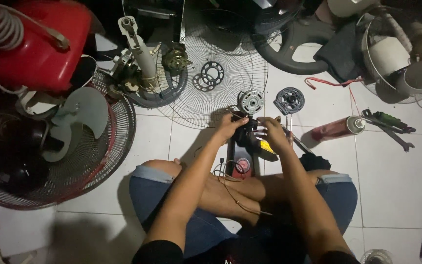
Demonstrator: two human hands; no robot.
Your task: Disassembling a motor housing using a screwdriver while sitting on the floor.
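Note:
I sit cross-legged on a white tiled floor. My left hand (229, 126) and my right hand (271, 132) both grip a small dark fan motor (247, 133) held between them above my legs. A yellow part shows under my right hand. Below the motor lies a black base piece with a red knob (242, 165). Thin wires trail from it across my legs. A round metal motor plate (250, 101) lies just beyond my hands.
A wire fan guard (221, 73) lies ahead; a red-rimmed guard with grey blades (81, 115) sits left. A red housing (40, 44), white fan neck (140, 46), black round cap (289, 100), spray can (339, 128) and wrench and pliers (391, 127) surround me.

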